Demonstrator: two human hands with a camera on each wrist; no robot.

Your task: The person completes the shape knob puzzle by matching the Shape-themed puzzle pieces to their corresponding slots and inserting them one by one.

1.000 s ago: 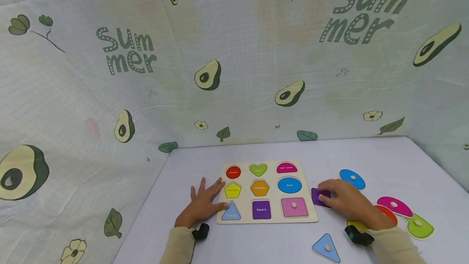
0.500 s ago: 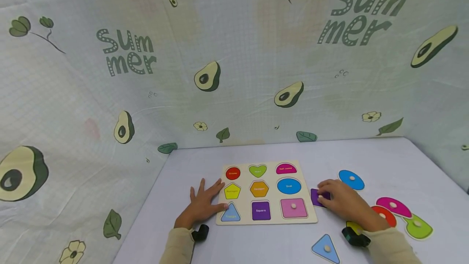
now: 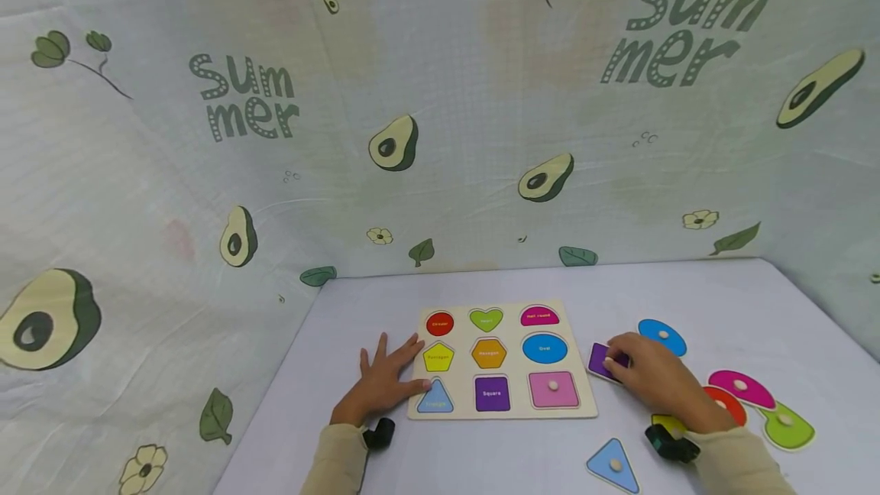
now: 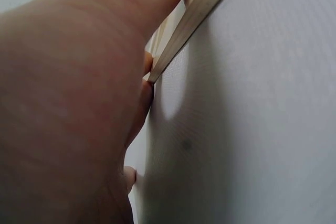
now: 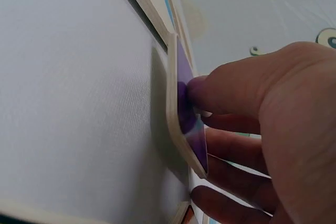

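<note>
The pale wooden shape puzzle board [image 3: 462, 373] lies flat, with a pink knobbed rectangle [image 3: 567, 390] seated in its lower right recess. My left hand [image 3: 376, 386] rests at the board's left edge, fingers spread, thumb over the corner by the printed triangle. Just right of the board, my right hand [image 3: 656, 379] pinches the purple square puzzle piece [image 3: 596, 358] by its knob between thumb and fingers. In the right wrist view the purple piece [image 5: 184, 64] is tilted above the white surface, casting a shadow, one corner close to the board's edge.
Loose knobbed pieces lie on the right: a blue oval [image 3: 660, 333], magenta half round [image 3: 749, 386], red circle [image 3: 730, 405], green heart [image 3: 791, 430], partly hidden yellow piece [image 3: 670, 425] and light blue triangle [image 3: 612, 466]. Printed cloth [image 3: 454, 197] stands behind the table.
The purple square piece has tilted and come up off the table, shifting slightly right in my right hand's pinch. My left hand stays on the board.
</note>
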